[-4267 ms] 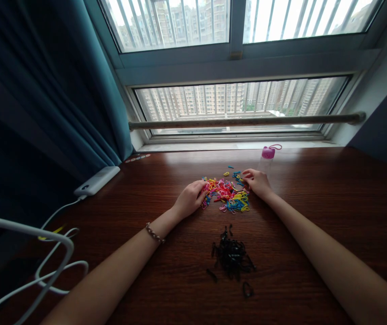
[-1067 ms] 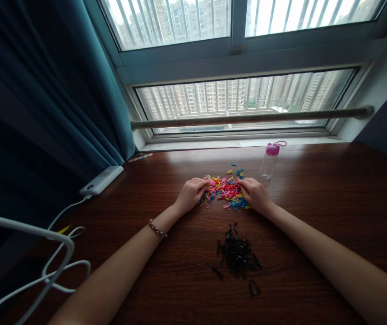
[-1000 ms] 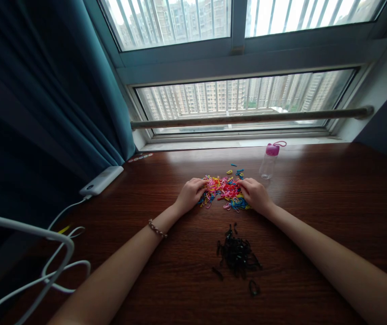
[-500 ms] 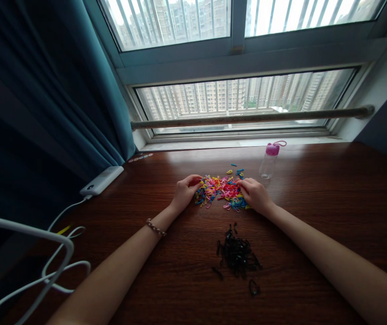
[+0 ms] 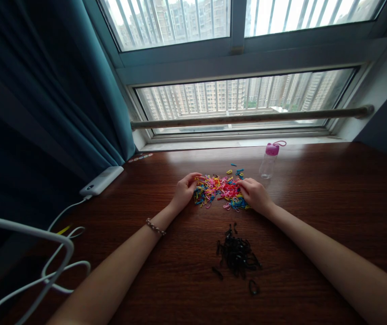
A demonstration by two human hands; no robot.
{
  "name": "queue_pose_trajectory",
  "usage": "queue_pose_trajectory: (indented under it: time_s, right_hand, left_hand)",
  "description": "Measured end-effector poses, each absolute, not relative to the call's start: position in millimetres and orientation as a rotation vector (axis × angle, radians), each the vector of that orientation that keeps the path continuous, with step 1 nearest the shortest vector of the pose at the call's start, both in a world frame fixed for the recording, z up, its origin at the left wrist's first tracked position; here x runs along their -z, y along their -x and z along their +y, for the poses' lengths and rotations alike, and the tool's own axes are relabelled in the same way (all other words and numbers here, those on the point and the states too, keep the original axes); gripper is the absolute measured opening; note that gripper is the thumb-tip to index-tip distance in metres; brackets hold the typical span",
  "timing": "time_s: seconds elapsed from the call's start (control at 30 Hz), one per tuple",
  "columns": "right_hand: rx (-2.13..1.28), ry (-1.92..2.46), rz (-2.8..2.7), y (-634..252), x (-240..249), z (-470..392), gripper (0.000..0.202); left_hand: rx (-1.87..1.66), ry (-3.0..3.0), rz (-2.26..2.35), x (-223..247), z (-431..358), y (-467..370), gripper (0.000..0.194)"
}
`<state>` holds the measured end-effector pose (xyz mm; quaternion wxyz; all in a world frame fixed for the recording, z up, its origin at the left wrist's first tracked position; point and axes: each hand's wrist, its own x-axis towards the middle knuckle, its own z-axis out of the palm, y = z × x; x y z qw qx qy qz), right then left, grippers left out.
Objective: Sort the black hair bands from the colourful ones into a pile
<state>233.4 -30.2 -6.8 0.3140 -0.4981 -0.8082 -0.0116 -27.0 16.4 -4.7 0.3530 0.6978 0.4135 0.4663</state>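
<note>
Window-side wooden counter (image 5: 315, 203) | left hand (image 5: 184, 193) fingers pinched at coloured bands (image 5: 218, 192), hold unclear | right hand (image 5: 255, 195) curled on pile | bands light, stretchy, tangly; pinch single loop.

The left hand (image 5: 184, 192) rests on the wooden desk (image 5: 332, 203) at the left edge of a pile of coloured rubber bands (image 5: 219, 192), its fingers (image 5: 193, 177) curled and the tips touching the nearest bands. The right hand (image 5: 255, 194) lies palm down on the pile's right edge, fingers (image 5: 242, 183) in among the bands. Nearer the person than both sets of fingers sits a separate heap of black rubber bands (image 5: 237, 255), apart from either hand. Just beyond the right fingers stands a small clear bottle with a pink cap (image 5: 269, 160). Well to the left of the left fingers lies a white power bank (image 5: 101, 180) with its cable (image 5: 54, 266), beside a teal curtain (image 5: 61, 90).
</note>
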Motion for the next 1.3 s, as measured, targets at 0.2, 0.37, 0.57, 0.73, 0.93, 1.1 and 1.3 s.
queue_pose_trajectory:
  time_s: [0.2,0.37,0.57,0.73,0.93,1.1,1.3]
  right_hand:
    - [0.027,1.31,-2.129,-233,6,-31,0.019]
    - [0.003,1.292,-2.093,-234,6,-31,0.02]
    - [-0.12,1.243,-2.03,-227,-2,-16,0.026]
    - [-0.135,1.284,-2.235,-200,-8,18,0.031]
    - [-0.122,1.322,-2.353,-182,-6,38,0.029]
    - [-0.112,1.302,-2.324,-182,-3,31,0.033]
    - [-0.157,1.285,-2.007,-185,-23,18,0.025]
  left_hand:
    - [-1.221,-1.807,1.097,4,16,27,0.024]
    - [-1.273,-1.871,1.143,4,17,27,0.031]
    - [-1.247,-2.09,1.44,-14,22,36,0.014]
    - [-1.027,-1.978,1.379,-29,28,52,0.016]
    - [-0.568,-1.95,1.131,-20,33,63,0.025]
    - [-0.563,-2.014,1.089,-16,33,61,0.024]
    - [-0.539,-2.006,1.067,-19,32,59,0.018]
